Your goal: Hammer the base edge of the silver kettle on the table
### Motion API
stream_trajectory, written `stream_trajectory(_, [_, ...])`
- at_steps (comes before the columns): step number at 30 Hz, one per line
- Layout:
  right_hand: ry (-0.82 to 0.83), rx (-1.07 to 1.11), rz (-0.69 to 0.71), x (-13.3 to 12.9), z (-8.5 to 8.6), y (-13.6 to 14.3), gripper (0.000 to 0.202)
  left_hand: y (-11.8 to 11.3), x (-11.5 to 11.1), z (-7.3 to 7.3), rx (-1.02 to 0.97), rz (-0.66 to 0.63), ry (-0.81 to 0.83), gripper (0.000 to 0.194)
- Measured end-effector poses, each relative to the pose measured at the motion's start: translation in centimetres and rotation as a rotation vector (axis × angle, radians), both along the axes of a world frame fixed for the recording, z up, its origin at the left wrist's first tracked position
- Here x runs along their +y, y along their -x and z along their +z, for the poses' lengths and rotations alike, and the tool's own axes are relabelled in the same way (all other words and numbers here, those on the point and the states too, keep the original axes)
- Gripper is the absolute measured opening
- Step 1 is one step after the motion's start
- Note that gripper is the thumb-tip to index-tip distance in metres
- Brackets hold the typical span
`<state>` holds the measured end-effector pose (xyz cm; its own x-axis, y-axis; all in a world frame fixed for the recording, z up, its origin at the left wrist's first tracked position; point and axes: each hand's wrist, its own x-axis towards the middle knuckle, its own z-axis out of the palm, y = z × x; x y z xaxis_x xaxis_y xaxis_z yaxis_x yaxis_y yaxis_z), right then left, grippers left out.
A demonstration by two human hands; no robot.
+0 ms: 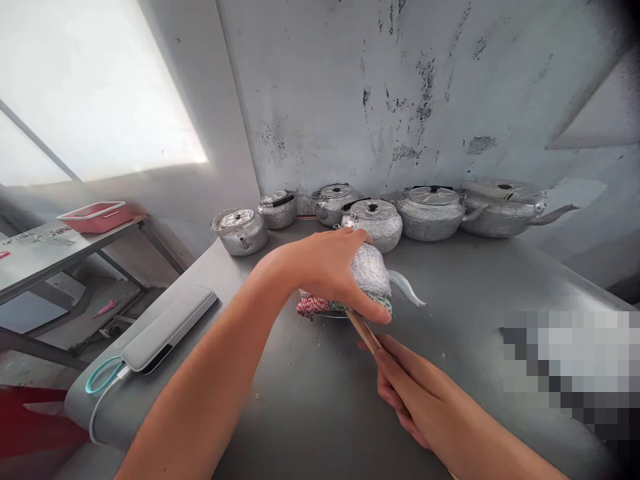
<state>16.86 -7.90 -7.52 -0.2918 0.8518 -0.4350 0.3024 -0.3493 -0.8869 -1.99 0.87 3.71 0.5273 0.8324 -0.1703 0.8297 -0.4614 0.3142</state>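
Observation:
My left hand (325,267) is closed over a small silver kettle (371,268) with a dented, hammered-looking surface. The kettle lies tipped on the grey table, its curved spout (407,290) pointing right. Red-and-white cord (314,305) and some green-and-white cord show along its lower edge, under my left fingers. In my right hand (407,383) is a thin wooden stick (365,332), gripped along its length. The stick's far end meets the kettle's lower edge, partly hidden by my left thumb.
Several silver kettles stand along the wall, including a wide one (500,210) at right and a small one (243,233) at left. A white oblong device (170,327) with a cable lies at the table's left side. A pink basket (97,219) sits on another table.

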Motion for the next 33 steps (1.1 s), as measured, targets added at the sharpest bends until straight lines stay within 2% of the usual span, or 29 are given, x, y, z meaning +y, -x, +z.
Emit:
stream_trajectory(3, [0.045, -0.051, 0.026, 0.2, -0.5, -0.2, 0.027, 0.6, 0.0, 0.6, 0.001, 0.029, 0.061, 0.120])
stream_trajectory(7, [0.027, -0.102, 0.097, 0.4, -0.8, -0.6, 0.043, 1.2, -0.3, 1.2, 0.019, 0.089, 0.109, 0.119])
stream_trajectory(10, [0.009, -0.183, 0.159, 0.4, -1.1, -0.7, 0.044, 1.4, -0.4, 1.4, 0.030, 0.099, 0.125, 0.119])
stream_trajectory(15, [-0.172, -0.186, 0.145, 0.3, -1.6, -0.9, 0.041, 1.9, -0.2, 1.3, 0.029, 0.064, 0.125, 0.120])
stream_trajectory(19, [-0.058, -0.215, 0.164, 0.2, -1.4, -0.9, 0.044, 2.2, 0.0, 1.3, 0.029, 0.051, 0.130, 0.123])
stream_trajectory(22, [-0.062, -0.135, 0.115, 0.1, -1.2, -0.8, 0.046, 2.1, 0.0, 1.2, 0.028, 0.053, 0.135, 0.124])
stream_trajectory(29, [-0.079, -0.136, 0.118, 0.4, -1.1, -0.5, 0.045, 2.2, 0.2, 1.1, 0.039, 0.036, 0.124, 0.126])
stream_trajectory(33, [0.005, -0.151, 0.118, 0.1, -1.6, -0.8, 0.049, 2.1, 0.3, 1.1, 0.063, 0.021, 0.141, 0.129])
